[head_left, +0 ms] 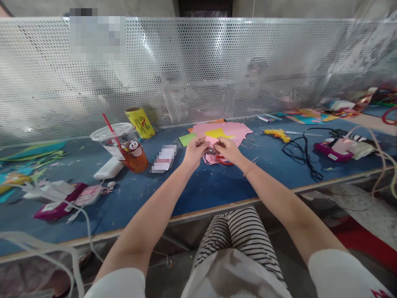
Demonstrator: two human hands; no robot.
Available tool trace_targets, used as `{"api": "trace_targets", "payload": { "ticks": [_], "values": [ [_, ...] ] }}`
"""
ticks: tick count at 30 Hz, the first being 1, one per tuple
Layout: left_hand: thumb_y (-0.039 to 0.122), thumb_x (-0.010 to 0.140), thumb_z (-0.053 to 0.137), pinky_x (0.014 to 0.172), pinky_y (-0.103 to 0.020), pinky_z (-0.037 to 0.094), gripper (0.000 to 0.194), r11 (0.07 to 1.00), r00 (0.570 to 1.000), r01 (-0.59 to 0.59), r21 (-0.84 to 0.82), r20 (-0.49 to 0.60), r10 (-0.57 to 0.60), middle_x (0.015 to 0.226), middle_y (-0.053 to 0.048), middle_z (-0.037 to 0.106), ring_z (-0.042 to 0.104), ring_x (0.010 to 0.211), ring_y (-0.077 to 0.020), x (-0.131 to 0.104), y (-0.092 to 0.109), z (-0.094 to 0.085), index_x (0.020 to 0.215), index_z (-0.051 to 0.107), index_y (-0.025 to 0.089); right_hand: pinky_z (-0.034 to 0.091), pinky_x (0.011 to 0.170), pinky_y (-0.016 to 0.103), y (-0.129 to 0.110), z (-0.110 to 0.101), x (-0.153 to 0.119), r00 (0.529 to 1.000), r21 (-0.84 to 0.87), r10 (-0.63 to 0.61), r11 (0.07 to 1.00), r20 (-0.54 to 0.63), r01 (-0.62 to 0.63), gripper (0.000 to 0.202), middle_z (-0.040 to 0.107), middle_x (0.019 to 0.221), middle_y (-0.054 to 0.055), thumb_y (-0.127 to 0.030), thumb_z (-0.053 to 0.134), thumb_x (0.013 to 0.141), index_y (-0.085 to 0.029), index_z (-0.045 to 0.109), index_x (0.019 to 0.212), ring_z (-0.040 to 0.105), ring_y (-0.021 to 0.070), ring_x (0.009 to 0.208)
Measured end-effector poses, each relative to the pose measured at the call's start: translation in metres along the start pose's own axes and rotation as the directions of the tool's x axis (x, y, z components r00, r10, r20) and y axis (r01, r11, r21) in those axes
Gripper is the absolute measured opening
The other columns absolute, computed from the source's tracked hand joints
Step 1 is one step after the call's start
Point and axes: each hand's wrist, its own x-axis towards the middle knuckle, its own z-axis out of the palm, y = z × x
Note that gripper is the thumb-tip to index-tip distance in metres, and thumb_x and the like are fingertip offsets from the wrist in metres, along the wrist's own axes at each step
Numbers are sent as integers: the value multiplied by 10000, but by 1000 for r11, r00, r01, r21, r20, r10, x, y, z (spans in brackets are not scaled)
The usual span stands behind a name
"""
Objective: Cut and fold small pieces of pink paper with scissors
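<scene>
Between my two hands is a small pink piece of paper [211, 141], raised over the table and pinched from both sides. My left hand [197, 151] has its thumb and fingers closed on the left edge. On the opposite edge my right hand [228, 150] grips in the same way. Below the fingers lie red-handled scissors [223, 160], partly hidden, and a few pink paper scraps [211, 159]. Just behind the hands, a large pink sheet [242, 131] lies flat with a yellow sheet [217, 133] on it. A light green sheet [186, 139] sits to the left.
A cup with a red straw [133, 155], a phone [164, 158], a white power bank [108, 167] and a yellow roll [140, 123] stand or lie leftward. Rightward are a yellow glue gun [277, 134], black cable [305, 155] and purple power strip [333, 152]. A perforated metal screen [211, 82] rises behind.
</scene>
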Motion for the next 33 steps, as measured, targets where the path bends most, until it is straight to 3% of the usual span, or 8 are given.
{"api": "trace_targets", "payload": {
  "ticks": [3,8,13,17,22,26,33],
  "values": [
    [213,583,695,626,-250,476,314,997,999,-42,57,-6,42,714,-8,631,575,597,-93,2,-2,-1,863,574,140,489,613,299,2,-2,1,999,-116,-37,993,-25,34,45,594,686,5,-228,480,713,-188,476,694,590,154,657],
    [215,616,663,607,-236,468,264,973,990,-141,182,37,137,712,-5,622,559,617,-99,3,-1,-3,858,583,146,483,613,299,0,-4,0,998,-162,-48,986,-37,42,54,609,690,11,-224,478,707,-186,507,733,585,155,638],
    [124,572,668,649,-224,443,280,958,986,-168,233,61,158,708,-4,611,563,675,-109,3,3,-2,844,603,146,487,606,304,0,-5,0,1000,-100,-15,995,-18,13,59,611,692,14,-219,482,700,-182,514,733,588,149,610],
    [70,532,662,604,-203,413,339,952,988,-154,264,46,147,622,32,555,519,601,-88,3,4,-3,858,636,158,494,596,303,0,-5,1,1000,-50,15,999,-3,-15,27,572,643,1,-187,469,694,-180,494,690,582,141,580],
    [105,542,654,597,-214,425,191,931,986,-170,322,54,161,650,25,575,524,593,-92,4,-2,-6,727,627,147,506,624,301,-5,-4,0,999,91,38,995,10,-39,44,574,705,1,-213,471,718,-187,477,753,593,135,643],
    [148,560,657,581,-222,446,157,968,994,-102,231,48,94,645,19,584,543,584,-94,2,-3,-4,696,581,136,499,603,271,-12,-4,-2,999,149,45,988,18,-48,91,566,711,-4,-259,511,721,-179,503,764,562,109,618],
    [150,553,661,628,-273,491,198,978,997,33,205,62,-46,671,6,610,584,607,-112,-5,-1,2,736,588,130,478,643,276,-8,-8,2,998,9,-33,999,-53,33,136,599,779,26,-248,560,693,-169,559,804,559,125,702]
  ]
}}
